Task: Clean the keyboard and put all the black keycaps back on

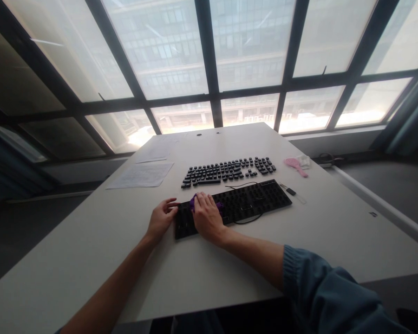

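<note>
A black keyboard base [271, 199] with its keycaps off lies slightly turned on the white table. At its left end, my left hand [161, 218] holds the edge, with thumb and fingers curved against it. My right hand [208, 217] lies over the left part of the base and presses a crumpled purple cloth [192, 202] down on it; most of the cloth is hidden under the fingers. A black cable [247, 222] runs across and beside the base. Just behind, the loose black keycaps [226, 170] are laid out in rows in keyboard order.
To the right are a pink handheld brush-like item [294, 165], a crumpled white tissue [303, 161] and a small black tool with wire loops [290, 190]. Paper sheets [142, 176] lie at the left of the table [320, 241]. Large windows [251, 41] stand beyond.
</note>
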Motion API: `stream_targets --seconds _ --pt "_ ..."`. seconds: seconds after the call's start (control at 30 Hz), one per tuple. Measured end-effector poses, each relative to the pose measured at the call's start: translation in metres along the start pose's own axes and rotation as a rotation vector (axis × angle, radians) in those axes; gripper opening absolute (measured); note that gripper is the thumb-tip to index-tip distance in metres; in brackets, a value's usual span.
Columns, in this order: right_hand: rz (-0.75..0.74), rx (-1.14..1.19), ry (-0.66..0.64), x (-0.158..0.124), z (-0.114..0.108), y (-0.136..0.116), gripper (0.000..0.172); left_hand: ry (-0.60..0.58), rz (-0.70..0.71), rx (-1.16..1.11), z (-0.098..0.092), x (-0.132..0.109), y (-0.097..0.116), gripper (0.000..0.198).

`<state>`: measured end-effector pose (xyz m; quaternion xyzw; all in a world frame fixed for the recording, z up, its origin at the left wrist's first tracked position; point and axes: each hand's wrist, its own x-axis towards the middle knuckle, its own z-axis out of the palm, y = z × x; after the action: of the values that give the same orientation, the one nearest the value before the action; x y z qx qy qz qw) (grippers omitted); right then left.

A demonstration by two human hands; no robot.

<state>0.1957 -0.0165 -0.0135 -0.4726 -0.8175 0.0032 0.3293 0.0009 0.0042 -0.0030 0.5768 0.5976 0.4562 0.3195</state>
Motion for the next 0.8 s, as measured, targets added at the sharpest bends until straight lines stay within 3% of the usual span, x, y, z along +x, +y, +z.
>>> stream_targets --seconds 0.07,0.2,0.3,0.43,0.63,0.73,0.8 --pt "0.035 -0.006 0.003 0.001 0.000 0.002 0.048 0.002 -0.005 0.004 0.000 -0.001 0.001 0.056" --pt "-0.097 0.018 -0.071 0.001 -0.006 0.004 0.042 0.006 0.003 0.005 -0.001 0.000 0.000 0.055" --pt "-0.167 0.109 -0.057 0.001 -0.012 0.003 0.033 0.014 0.009 0.000 -0.001 0.000 -0.001 0.056" --pt "-0.269 0.164 -0.053 0.000 -0.014 0.002 0.034 0.009 0.011 -0.007 -0.001 0.001 -0.004 0.056" --pt "-0.128 0.073 -0.098 0.001 -0.011 0.004 0.031 0.005 0.000 -0.016 0.000 0.001 -0.007 0.056" --pt "-0.177 0.132 -0.107 -0.001 -0.015 0.004 0.024 0.004 0.004 -0.021 0.000 0.000 -0.006 0.056" --pt "-0.222 0.174 -0.096 -0.001 -0.018 0.001 0.032 0.006 0.009 -0.024 0.000 0.000 -0.005 0.056"
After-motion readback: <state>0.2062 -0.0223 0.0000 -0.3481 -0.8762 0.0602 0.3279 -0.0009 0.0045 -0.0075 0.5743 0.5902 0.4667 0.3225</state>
